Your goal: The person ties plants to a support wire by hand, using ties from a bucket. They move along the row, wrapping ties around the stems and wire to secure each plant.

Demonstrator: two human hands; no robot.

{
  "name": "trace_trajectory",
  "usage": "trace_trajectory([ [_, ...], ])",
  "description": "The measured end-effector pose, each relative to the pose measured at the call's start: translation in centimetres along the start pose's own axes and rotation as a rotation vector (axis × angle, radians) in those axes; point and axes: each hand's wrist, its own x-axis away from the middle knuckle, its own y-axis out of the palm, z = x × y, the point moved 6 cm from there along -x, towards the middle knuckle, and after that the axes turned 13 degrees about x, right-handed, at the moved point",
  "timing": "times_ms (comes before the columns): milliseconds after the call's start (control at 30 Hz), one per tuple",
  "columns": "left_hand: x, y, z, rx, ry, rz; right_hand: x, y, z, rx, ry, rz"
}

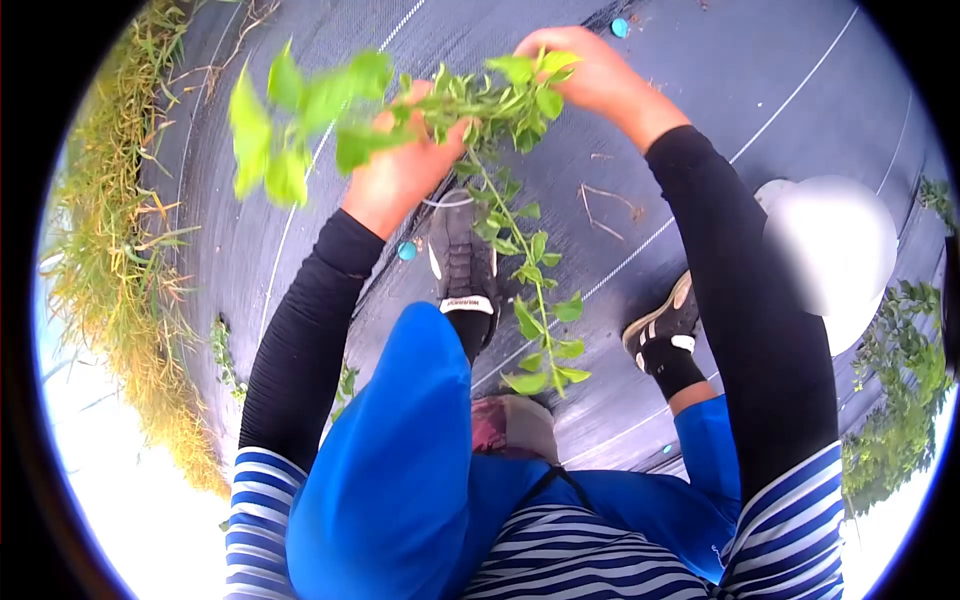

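Observation:
A bunch of leafy green stems is held up in front of me, above the dark ground cover. My left hand is closed around the stems, its fingers partly covered by leaves. At the other end of the bunch, my right hand curls its fingers in on the leaves, which hide the fingertips. One long stem trails from the bunch toward my lap. Larger bright leaves stick out beyond my left hand and look blurred.
Black woven ground cover with white lines lies beneath me. A white rounded object stands beside my right arm. My shoes rest on the cover. Grass borders the left, leafy plants the right. A maroon and beige object sits between my legs.

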Motion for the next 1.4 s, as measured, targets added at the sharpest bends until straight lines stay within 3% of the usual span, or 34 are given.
trace_trajectory([
  [33,-0.1,0.0,1.2,-0.056,0.104,0.029,-0.7,-0.3,-0.9,0.006,-0.004,0.004],
  [100,0.0,0.2,1.7,-0.037,0.024,-0.024,-1.5,0.8,-2.6,0.357,-0.059,-0.215],
  [167,0.1,0.4,1.1,-0.051,-0.085,-0.008,-1.9,1.3,-3.5,0.379,-0.092,-0.219],
  [267,0.0,0.3,0.2,-0.151,-0.046,0.052,-2.3,2.4,-4.7,0.393,-0.197,-0.286],
  [367,0.3,0.2,-0.2,-0.173,0.074,0.119,-2.3,2.3,-5.4,0.397,-0.244,-0.248],
  [500,0.1,0.1,-0.3,-0.114,-0.039,0.071,-1.9,2.2,-5.1,0.337,-0.321,-0.168],
  [567,0.0,0.1,-1.3,-0.129,-0.087,0.061,-1.6,1.5,-5.6,0.276,-0.469,-0.037],
  [600,-0.1,-0.1,-1.2,-0.036,-0.099,0.063,-1.8,1.3,-6.1,0.273,-0.471,-0.038],
  [633,-0.1,-0.2,-1.3,0.058,-0.111,0.064,-2.4,1.8,-5.6,0.355,-0.341,-0.158],
  [667,0.1,-0.1,-1.4,0.095,-0.011,0.09,-2.8,2.2,-5.1,0.435,-0.208,-0.276],
  [700,0.0,0.4,-3.0,0.095,-0.013,0.091,-2.9,2.3,-5.0,0.434,-0.209,-0.278],
  [767,0.1,0.6,-5.2,-0.101,0.191,0.161,-3.2,2.4,-4.4,0.43,-0.248,-0.26],
  [800,0.7,0.9,-2.9,-0.453,0.498,0.102,-3.3,2.5,-4.1,0.396,-0.238,-0.255],
  [833,1.0,1.2,-3.6,-0.451,0.497,0.1,-3.4,2.5,-3.7,0.395,-0.236,-0.257],
  [900,0.6,1.6,-8.1,-0.027,-0.008,0.064,-3.5,2.2,-3.9,0.439,-0.375,-0.144],
  [933,0.9,1.5,-7.3,0.531,-0.411,0.111,-3.6,2.1,-4.1,0.478,-0.351,-0.157],
  [967,0.8,1.2,-6.3,0.532,-0.413,0.109,-3.6,1.6,-4.3,0.478,-0.349,-0.159],
  [1033,1.4,1.8,-6.4,0.781,-0.638,0.107,-3.7,0.5,-3.6,0.583,-0.199,-0.168],
  [1100,1.5,1.7,-6.3,0.732,-0.606,0.084,-3.1,-0.3,-3.7,0.602,-0.16,-0.128],
  [1167,1.3,1.6,-5.9,0.684,-0.573,0.057,-2.4,-1.1,-2.2,0.428,0.099,-0.138],
  [1200,1.4,1.2,-4.9,0.853,-0.667,0.095,-1.6,-1.8,-2.5,0.237,0.159,-0.16],
  [1233,1.6,1.3,-4.5,1.022,-0.762,0.134,-0.8,-1.2,-1.4,0.238,0.162,-0.162],
  [1300,1.4,0.8,-5.0,1.083,-0.701,0.108,1.6,-1.9,1.4,-0.146,0.146,0.252],
  [1367,1.3,-0.1,-5.3,1.171,-0.697,0.223,6.0,-1.9,1.5,-0.579,0.494,0.058],
  [1400,1.1,-0.6,-6.2,1.234,-0.59,0.104,8.1,-1.2,2.1,-0.872,0.424,0.062],
])
